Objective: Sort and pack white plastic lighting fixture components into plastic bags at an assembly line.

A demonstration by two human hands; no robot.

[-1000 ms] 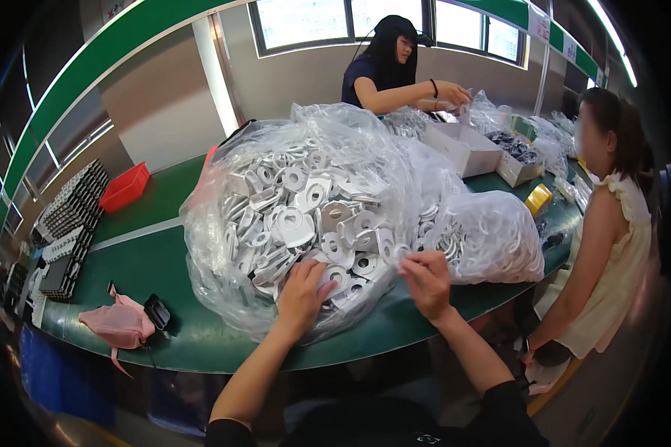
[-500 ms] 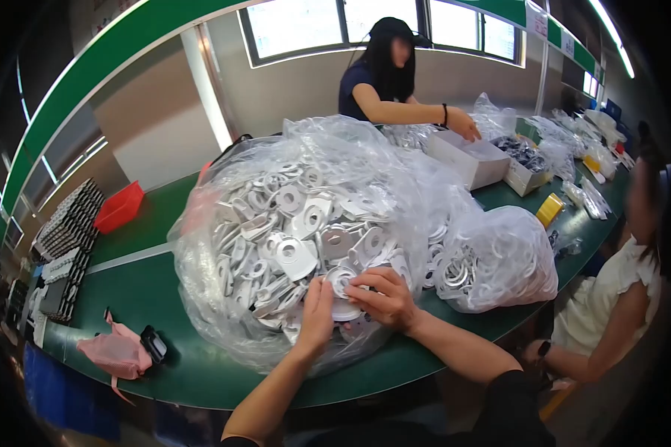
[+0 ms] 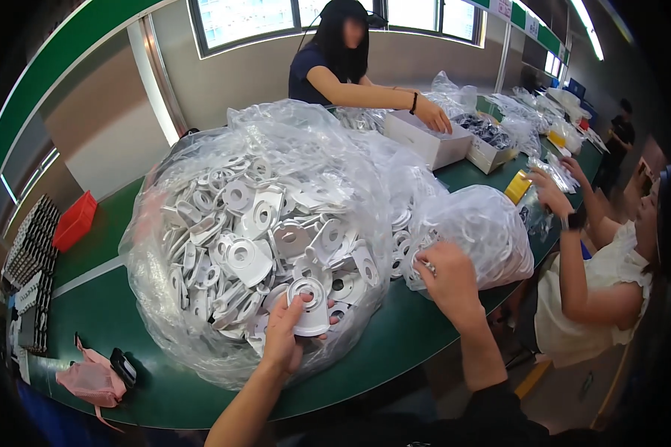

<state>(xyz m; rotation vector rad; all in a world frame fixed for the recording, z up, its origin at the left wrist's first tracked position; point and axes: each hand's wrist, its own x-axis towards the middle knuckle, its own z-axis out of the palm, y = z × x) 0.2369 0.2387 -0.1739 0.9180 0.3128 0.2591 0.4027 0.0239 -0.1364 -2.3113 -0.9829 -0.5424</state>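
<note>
Head view: left hand holds white ring part, collar pointing up-left.

Green table below bright windows

A large clear plastic bag of white parts fills the centre; two open white cardboard boxes sit upper right.

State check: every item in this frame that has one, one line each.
large clear bag: open, heaped with white plastic parts
white part: held in left hand
small clear bag: full, right hand gripping its side
white box: open, another person's hand at it
red bin: on table, contents hidden
</note>
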